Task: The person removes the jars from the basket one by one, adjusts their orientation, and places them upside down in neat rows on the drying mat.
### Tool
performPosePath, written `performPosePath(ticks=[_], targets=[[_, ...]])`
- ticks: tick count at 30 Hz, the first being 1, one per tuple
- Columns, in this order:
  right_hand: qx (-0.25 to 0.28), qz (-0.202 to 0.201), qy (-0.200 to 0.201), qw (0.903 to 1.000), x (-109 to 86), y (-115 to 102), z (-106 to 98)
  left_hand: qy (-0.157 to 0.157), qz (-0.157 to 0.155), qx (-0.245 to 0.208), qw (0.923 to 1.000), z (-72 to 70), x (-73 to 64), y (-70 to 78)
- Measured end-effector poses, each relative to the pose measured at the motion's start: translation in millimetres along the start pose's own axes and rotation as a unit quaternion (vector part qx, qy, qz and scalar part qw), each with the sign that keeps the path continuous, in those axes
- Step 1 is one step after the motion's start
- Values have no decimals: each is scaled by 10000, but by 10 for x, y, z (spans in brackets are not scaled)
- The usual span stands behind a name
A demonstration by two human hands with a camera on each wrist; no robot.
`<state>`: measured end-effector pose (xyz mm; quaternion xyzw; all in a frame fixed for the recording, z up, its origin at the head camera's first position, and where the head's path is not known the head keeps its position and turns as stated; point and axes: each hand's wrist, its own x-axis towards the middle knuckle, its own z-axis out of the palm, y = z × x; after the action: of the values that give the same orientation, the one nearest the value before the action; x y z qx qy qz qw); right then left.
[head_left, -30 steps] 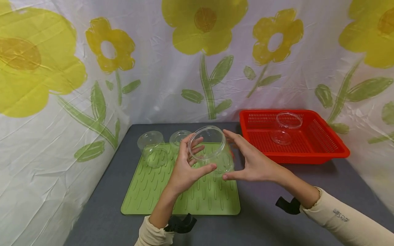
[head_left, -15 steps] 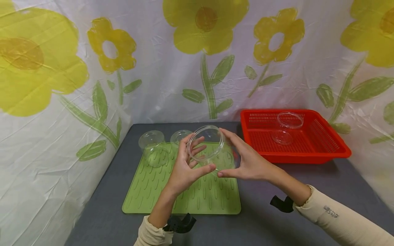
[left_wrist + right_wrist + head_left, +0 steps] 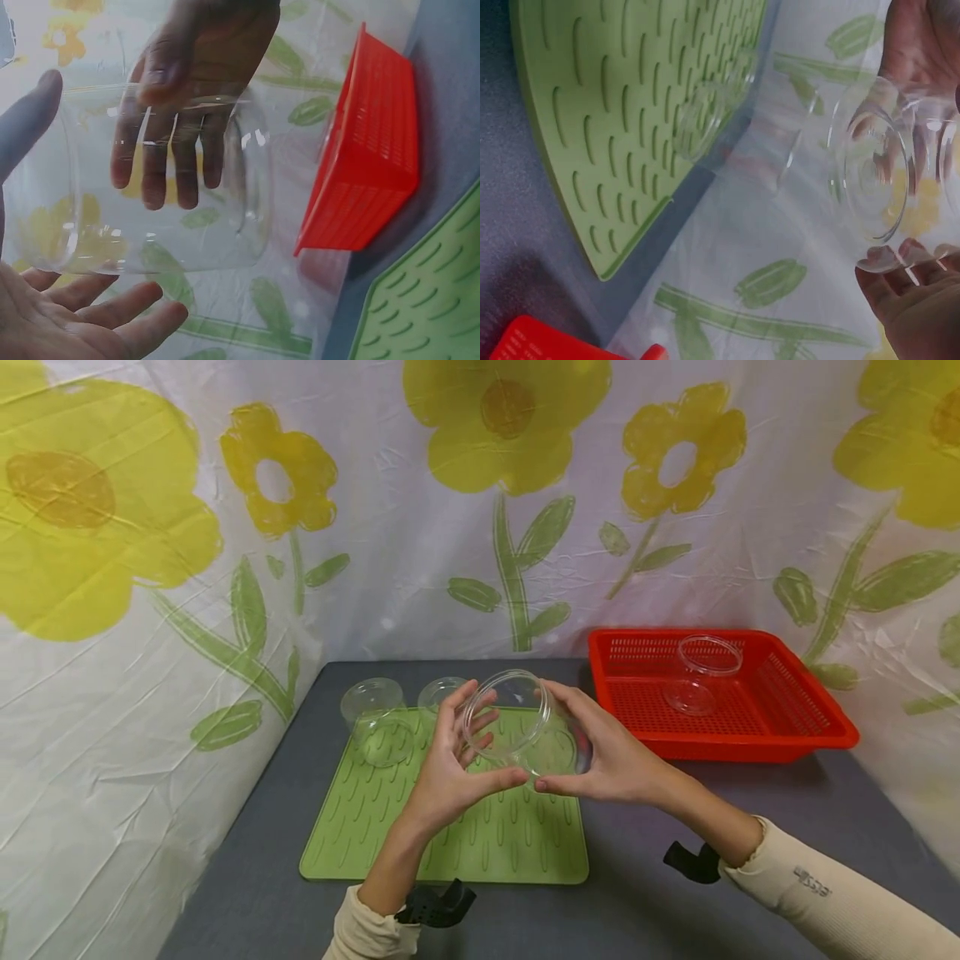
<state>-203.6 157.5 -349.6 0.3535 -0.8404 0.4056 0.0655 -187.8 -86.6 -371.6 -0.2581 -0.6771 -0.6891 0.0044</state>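
A clear plastic jar (image 3: 542, 750) is held above the mat between both hands, tilted with its ringed mouth toward the upper left. My left hand (image 3: 448, 778) grips the mouth end, thumb in front and fingers spread behind. Around the base end curls my right hand (image 3: 617, 758), its thumb below and its fingers over the far side. The two thumb tips nearly meet under the jar. In the left wrist view the jar (image 3: 176, 240) looks see-through, with the fingers of the right hand (image 3: 176, 120) showing behind its wall. The right wrist view shows its round base (image 3: 874, 180).
Two more clear jars (image 3: 375, 714) (image 3: 442, 693) stand at the back of the green ribbed mat (image 3: 360, 827). A red perforated basket (image 3: 750, 745) on the right contains another clear jar (image 3: 708, 664). A flowered cloth (image 3: 420, 568) hangs behind the grey table (image 3: 637, 893).
My right hand has moved left onto the jar, closing the gap between its fingers and the jar's base end. The left hand stays nearly in place.
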Motion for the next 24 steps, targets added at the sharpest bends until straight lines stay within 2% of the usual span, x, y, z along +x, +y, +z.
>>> performPosePath(ticks=[6, 10, 14, 19, 24], targets=[[-480, 144, -90, 9987, -49, 38, 14, -35, 64, 480, 9988, -34, -14, 41], [-857, -36, -138, 9962, -67, 63, 31, -7, 85, 1068, 9942, -36, -12, 69], [-1185, -265, -192, 9924, -77, 96, 53, 82, 1, 1744, 9846, -20, -9, 90], [-1532, -375, -278, 9871, -77, 105, 75, 180, -220, 2467, 9687, -2, 2, 107], [-1816, -472, -385, 9815, -62, 97, 88, 132, -339, 2871, 9572, 1, 9, 112]])
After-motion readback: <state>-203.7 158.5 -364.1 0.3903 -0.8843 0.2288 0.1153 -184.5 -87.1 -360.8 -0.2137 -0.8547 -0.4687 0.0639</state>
